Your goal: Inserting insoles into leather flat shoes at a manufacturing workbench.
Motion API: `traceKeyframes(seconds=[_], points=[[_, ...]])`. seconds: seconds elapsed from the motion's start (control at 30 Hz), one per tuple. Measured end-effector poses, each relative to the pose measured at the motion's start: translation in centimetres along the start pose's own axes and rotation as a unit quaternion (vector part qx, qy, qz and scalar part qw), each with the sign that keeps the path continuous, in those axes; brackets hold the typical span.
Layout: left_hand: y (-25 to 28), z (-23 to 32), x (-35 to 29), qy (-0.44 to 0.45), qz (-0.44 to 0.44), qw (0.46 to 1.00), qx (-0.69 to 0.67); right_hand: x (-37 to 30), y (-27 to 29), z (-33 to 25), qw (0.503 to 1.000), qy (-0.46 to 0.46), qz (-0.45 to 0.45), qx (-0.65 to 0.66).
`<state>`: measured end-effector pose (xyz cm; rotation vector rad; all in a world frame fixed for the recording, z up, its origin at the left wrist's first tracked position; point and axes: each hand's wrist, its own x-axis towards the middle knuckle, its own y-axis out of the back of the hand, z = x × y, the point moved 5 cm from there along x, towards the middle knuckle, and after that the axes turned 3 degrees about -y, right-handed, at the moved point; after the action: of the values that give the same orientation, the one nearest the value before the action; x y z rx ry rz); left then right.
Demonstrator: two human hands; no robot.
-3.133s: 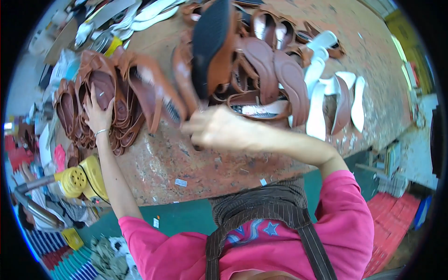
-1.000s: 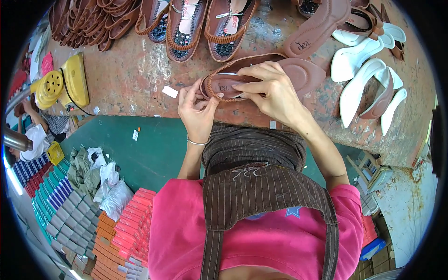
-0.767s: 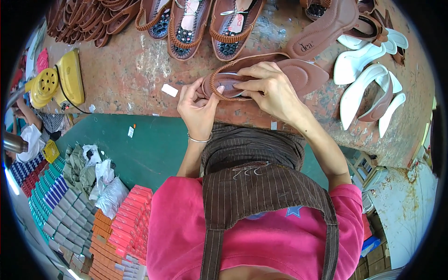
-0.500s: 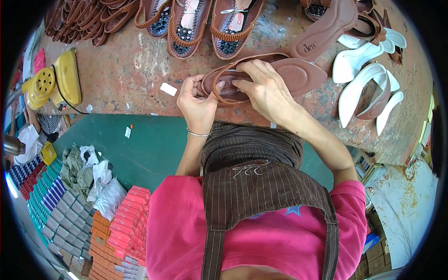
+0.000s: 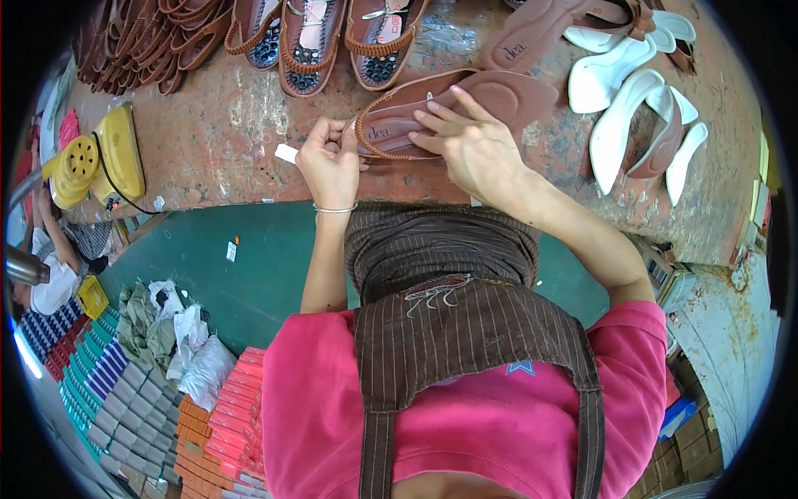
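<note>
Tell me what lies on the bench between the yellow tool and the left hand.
In the head view, between the yellow tool and the left hand lies a small white tag close to the hand; otherwise the stained bench is bare there.
</note>
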<state>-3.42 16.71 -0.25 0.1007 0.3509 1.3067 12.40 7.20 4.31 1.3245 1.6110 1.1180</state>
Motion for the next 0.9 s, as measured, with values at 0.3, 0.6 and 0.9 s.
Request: traceKeyframes(seconds=[0.3,0.6,0.9], points=[[-3.9,1.4,-9.1,-0.095,-0.242,0.951,0.167,-4.2,6.7,5.8,0.856,-0.296,0.391,-0.164],[-9.5,2.7,-15.0,-0.41,-0.268,0.793,0.363,-8.3,6.5,0.5,0.946,-0.181,0.234,0.133],[-11.5,1.6,-14.0,-0.393,-0.263,0.786,0.397,-1.0,1.4,4.9,0.936,-0.348,0.05,0.023]])
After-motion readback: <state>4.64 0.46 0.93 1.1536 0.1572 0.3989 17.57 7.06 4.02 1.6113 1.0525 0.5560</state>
